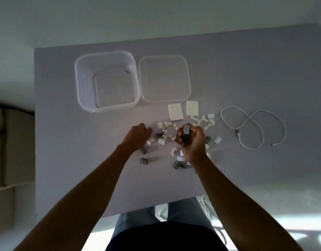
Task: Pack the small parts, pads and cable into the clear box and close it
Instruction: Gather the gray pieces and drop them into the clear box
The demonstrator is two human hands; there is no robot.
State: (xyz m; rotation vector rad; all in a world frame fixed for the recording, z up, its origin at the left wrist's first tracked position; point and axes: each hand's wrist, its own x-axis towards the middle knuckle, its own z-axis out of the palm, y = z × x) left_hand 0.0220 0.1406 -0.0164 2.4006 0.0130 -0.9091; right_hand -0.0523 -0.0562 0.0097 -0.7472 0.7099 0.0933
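Table [65,124]: grey top, on which all items are laid. Box [80,82]: clear, open, empty, set at the far left. Lid [187,77]: clear, laid flat just right of the box, touching it or nearly so. Cable [261,131]: white, looped loosely at the right, well apart from the box. Pads [175,111]: two pale squares, placed side by side near the lid's front edge. Parts [161,141]: small white and dark pieces, scattered between and around the hands. Right hand [193,140]: raised, fingers closed on a dark part [186,129]. Left hand [138,135]: lowered onto the parts, fingers curled; whether anything is gripped cannot be told.
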